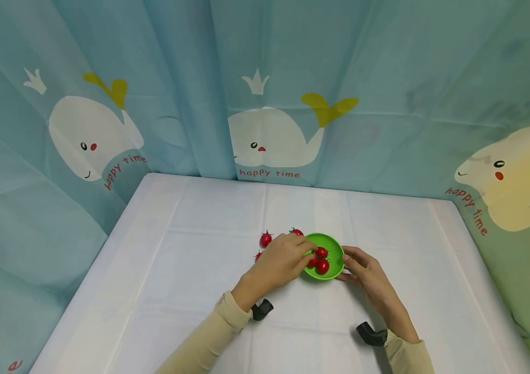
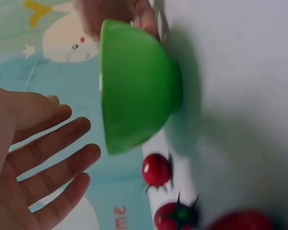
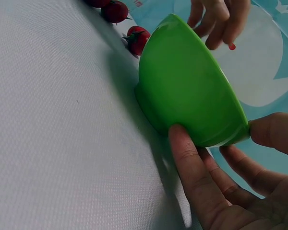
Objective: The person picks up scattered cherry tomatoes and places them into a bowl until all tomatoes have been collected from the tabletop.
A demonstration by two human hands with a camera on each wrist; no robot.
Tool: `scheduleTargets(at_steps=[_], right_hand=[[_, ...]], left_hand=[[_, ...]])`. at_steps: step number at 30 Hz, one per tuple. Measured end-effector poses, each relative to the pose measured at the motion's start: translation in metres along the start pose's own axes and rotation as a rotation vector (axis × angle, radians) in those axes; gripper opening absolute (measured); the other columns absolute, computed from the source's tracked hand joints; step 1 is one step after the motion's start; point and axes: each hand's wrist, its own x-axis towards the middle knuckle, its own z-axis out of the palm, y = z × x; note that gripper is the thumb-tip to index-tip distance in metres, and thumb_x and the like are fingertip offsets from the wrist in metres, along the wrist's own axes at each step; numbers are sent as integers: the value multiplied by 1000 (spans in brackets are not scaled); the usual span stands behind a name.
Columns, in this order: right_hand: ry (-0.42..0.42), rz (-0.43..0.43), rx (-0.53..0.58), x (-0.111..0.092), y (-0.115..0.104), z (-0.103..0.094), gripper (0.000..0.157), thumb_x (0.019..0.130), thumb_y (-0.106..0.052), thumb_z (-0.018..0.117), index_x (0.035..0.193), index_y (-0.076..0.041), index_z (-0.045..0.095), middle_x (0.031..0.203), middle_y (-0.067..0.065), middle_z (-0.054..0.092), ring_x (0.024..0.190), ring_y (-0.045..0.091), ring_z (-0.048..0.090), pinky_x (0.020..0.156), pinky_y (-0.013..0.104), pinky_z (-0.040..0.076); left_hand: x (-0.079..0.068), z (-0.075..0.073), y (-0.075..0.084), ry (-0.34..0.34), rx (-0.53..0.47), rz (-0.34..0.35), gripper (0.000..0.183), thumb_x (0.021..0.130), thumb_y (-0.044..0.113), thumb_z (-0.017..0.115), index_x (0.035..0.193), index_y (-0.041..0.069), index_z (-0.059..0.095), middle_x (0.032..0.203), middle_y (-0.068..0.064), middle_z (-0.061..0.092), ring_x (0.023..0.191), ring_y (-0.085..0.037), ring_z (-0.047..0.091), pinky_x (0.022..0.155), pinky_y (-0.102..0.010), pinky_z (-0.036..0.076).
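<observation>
A green bowl [image 1: 335, 246] stands on the white table with cherry tomatoes [image 1: 323, 267] inside. My right hand [image 1: 371, 278] holds it from the right; in the right wrist view the thumb [image 3: 273, 132] is at the rim and the fingers lie against the outer wall. Over the bowl's left rim is my left hand [image 1: 280, 262], its fingertips just above the tomatoes. In the left wrist view those fingers [image 2: 62, 165] are spread and loosely bent, with nothing visible between them. Partly behind the left hand, more cherry tomatoes [image 1: 266, 239] lie on the table.
A white cloth covers the table [image 1: 190, 270]. Behind it and at the sides hangs a blue-green curtain [image 1: 176, 124] printed with whales. Black devices [image 1: 371, 334] are worn at both wrists. One tomato [image 1: 296, 231] lies close beyond the bowl's left rim.
</observation>
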Motion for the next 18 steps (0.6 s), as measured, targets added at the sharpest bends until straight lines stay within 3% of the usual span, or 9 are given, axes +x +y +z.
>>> scheduleTargets(at_steps=[7,18], right_hand=[[2,-4,8,1,2,0,56,110,-27,56,151,7,42,147,24,50,108,7,70,92,33,63],[4,-1,-1,1,1,0,56,110,-28,56,151,7,42,146,23,51,107,7,70,92,32,63]], left_hand=[[-13,-12,-19,27,-117,-57,25,100,25,71,123,15,74,121,3,74,108,-16,67,96,-32,57],[-40,-28,-51,-68,-274,-153,19,101,24,70,117,15,73,118,3,72,110,-15,61,100,-34,56]])
